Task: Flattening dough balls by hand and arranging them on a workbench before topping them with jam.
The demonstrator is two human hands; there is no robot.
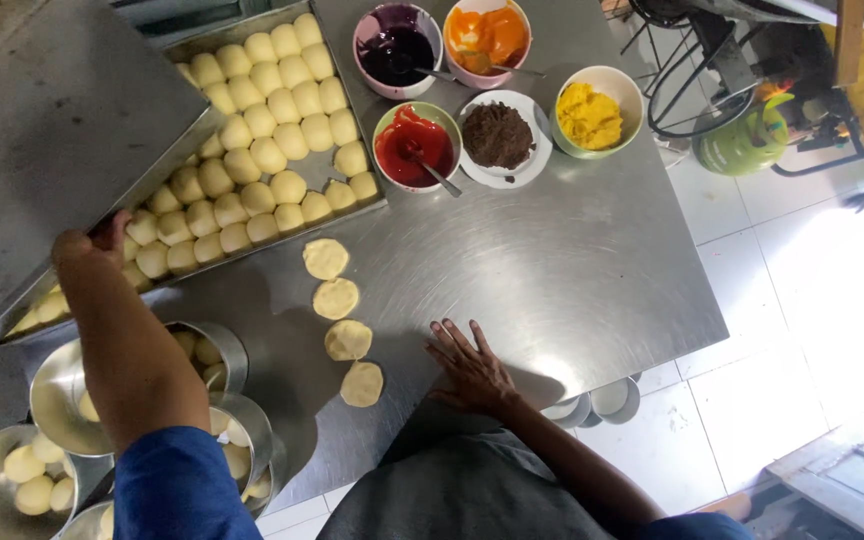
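**Over the dough tray: lid lifted at its corner**

Over the tray of dough balls (272,130), your left hand (87,255) has its fingers clenched on the lower corner of the flat metal lid (62,130), which is tilted above the tray's left side. Your right hand (472,370) lies flat and released on the bench (592,260), just beside four flattened dough discs (342,320). Keep the lid's edge clear of the balls, and brace with the flat hand.

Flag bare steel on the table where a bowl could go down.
Free: the broad patch of table below the filling bowls, right of the flattened dough discs, up to the right edge. Right hand rests flat at its near edge. Crowded: dough tray, round tins, left hand lifting a tray.
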